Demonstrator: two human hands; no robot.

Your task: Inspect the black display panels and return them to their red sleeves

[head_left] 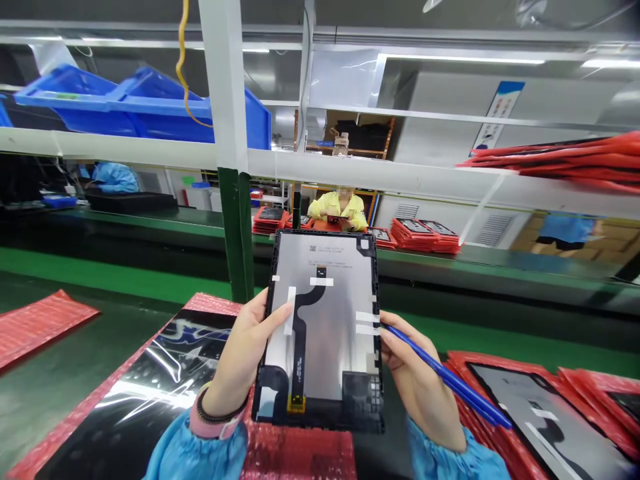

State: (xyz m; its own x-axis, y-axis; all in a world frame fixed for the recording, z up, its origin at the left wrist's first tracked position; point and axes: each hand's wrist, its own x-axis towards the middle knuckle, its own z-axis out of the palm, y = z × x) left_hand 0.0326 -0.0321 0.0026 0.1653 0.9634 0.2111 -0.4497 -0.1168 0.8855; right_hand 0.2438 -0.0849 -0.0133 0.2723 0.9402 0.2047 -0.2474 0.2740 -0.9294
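Note:
I hold a tablet screen panel (330,313) upright in front of me, its silver back with a black flex cable and white tape strips facing me. My left hand (245,353) grips its left edge, thumb across the back near a tape strip. My right hand (410,373) steadies the right edge and also pinches a blue pen (450,380), whose tip touches the panel's right side near the tape.
Red bubble-wrap sheets with more panels lie under my hands (150,387) and at the right (540,407). A green conveyor (450,260) runs across, a white-and-green post (233,220) stands ahead. A person in yellow (337,210) works opposite. Blue bins (145,100) sit on the shelf.

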